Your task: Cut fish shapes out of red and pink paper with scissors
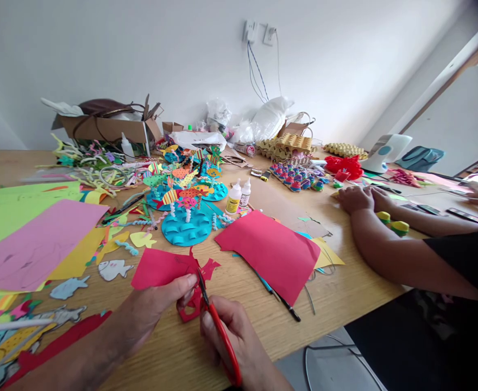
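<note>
Being pinched by left fingers (183, 285): red sheet (159, 266); scissors (225, 340) being gripped by curled right fingers (230, 310); bottle labels (233, 205) unreadable.

This looks like a shared craft workspace: a plain room with a smooth white wall (161, 60), where a light-brown wooden desk (345, 288) carries a flat pink-purple sheet (55, 241), a white squeeze bottle with a yellow label (233, 199), tangled pastel fuzzy stems (114, 176) and tan moulded egg trays (294, 142). Red-handled scissors (225, 339) and another person's forearms (369, 244) show there too.
</note>
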A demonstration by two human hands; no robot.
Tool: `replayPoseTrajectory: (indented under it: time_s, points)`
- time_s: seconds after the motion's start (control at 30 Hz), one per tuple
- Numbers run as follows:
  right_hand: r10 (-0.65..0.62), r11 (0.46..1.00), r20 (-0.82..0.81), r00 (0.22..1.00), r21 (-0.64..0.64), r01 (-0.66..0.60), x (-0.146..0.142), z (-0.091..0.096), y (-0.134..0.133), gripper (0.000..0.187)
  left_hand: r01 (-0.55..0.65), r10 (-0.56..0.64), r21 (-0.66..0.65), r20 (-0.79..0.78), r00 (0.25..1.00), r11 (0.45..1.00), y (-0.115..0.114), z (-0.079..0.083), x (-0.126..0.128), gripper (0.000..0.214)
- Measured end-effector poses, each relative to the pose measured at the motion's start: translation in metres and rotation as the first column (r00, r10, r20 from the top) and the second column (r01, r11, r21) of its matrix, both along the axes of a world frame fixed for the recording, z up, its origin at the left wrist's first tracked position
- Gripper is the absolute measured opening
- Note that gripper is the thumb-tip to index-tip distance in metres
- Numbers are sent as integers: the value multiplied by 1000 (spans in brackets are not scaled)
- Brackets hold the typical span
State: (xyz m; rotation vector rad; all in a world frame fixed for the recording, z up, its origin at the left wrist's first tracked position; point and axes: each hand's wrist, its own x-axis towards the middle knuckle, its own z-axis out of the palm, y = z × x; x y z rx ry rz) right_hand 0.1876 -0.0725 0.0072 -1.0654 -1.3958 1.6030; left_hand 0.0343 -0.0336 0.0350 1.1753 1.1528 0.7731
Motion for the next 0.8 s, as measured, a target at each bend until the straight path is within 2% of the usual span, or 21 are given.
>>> replayPoseTrajectory:
  time_s: [0.17, 0.33, 0.5, 0.8]
  points:
    - [16, 999, 48, 999, 39, -18, 3, 0, 1, 50, -18, 18, -3, -4, 1000, 1000, 1, 6, -2, 34]
    - [23, 998, 87, 996, 64, -29, 5, 0, 1, 46, 55, -54, 24, -37, 998, 998, 4, 10, -6, 34]
    - [31, 997, 75, 997, 65, -36, 3, 2, 0, 45, 75, -74, 20, -26, 997, 997, 3, 9, -7, 35]
    - [31, 995, 58, 998, 97, -37, 2, 2, 1, 46, -14, 14, 6, -15, 1000, 1000, -1, 3, -1, 35]
